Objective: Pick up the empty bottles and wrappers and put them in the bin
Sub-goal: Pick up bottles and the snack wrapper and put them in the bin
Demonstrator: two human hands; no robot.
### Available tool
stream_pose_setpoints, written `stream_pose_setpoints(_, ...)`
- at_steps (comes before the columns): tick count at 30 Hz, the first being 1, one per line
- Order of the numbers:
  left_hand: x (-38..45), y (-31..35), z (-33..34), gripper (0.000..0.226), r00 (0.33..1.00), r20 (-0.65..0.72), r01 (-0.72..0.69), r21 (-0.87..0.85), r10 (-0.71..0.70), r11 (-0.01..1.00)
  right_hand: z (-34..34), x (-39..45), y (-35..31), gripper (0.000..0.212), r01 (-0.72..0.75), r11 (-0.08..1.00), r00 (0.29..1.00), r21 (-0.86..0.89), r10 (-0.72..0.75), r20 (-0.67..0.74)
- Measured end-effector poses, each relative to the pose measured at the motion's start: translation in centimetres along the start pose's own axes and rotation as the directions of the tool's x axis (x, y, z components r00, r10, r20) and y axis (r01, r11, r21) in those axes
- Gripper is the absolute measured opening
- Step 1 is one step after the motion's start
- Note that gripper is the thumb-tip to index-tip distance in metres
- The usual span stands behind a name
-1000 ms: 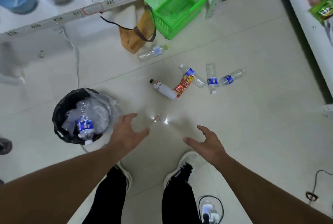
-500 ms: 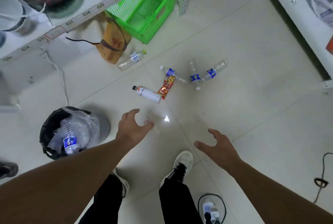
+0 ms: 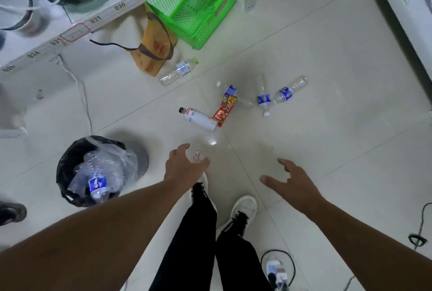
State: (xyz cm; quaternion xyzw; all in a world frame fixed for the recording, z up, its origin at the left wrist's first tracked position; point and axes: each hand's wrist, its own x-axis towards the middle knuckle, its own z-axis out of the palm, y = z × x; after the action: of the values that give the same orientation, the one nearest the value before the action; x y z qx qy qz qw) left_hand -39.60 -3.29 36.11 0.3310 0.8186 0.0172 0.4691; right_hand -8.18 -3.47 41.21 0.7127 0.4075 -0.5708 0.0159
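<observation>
Left hand [image 3: 182, 166] now nearer red wrapper [image 3: 224, 110]; shelf tags [image 3: 95, 19] 027–035.

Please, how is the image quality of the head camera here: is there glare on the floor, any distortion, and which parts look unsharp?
Head view: a small bright glare spot on the glossy floor ahead of the left hand; wide-angle bending curves the shelf edge and stretches both forearms; the red wrapper is fairly sharp, but its print is not readable; the clear bottles look soft; frame corners are darker and blurred.

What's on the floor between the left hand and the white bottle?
Head view: just a small crumpled wrapper by the left hand; otherwise bare tile up to the white bottle.
</observation>
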Motion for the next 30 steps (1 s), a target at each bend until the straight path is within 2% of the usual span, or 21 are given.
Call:
stream_pose_setpoints(2, 0.0, -0.9, -1.2, 0.097, 0.999, 0.008, 0.033, -0.018, -0.032, 0.999, -0.2, 0.1, -2.1, 0.1, -0.01, 1.0, 1.0, -0.011, 0.01, -0.003)
stream_pose_setpoints(8, 2.6, -1.3, -4.8, 0.095, 1.0, 0.002, 0.009, -0.034, -0.009, 0.999, -1.1, 2.5, -8.9, 0.094, -0.009, 1.0, 0.997, 0.0, 0.009, -0.072)
stream_pose_setpoints(14, 5.7, -0.9, -5.6, 0.096, 0.999, -0.014, 0.034, -0.065, -0.035, 0.997, -0.1, 6.7, -12.6, 0.095, 0.047, 0.996, 0.999, -0.08, -0.048, -0.011)
stream_pose_setpoints(20, 6.9, 0.3, -3.7, 0.091, 0.996, -0.049, 0.073, -0.103, -0.079, 0.992, -3.1, 11.3, -13.4, 0.097, 0.083, 0.98, 0.996, -0.182, -0.076, 0.044)
stream_pose_setpoints(24, 7.7, 1.8, -1.7, 0.092, 0.981, -0.068, 0.166, -0.183, -0.181, 0.969, -5.6, 15.2, -12.7, 0.095, 0.047, 0.97, 0.998, -0.238, -0.035, 0.055)
stream_pose_setpoints(30, 16.0, 3.4, 5.8, 0.087, 0.964, -0.073, 0.231, -0.248, -0.256, 0.941, -6.3, 26.2, -8.6, 0.092, 0.059, 0.945, 0.998, -0.323, -0.051, 0.033)
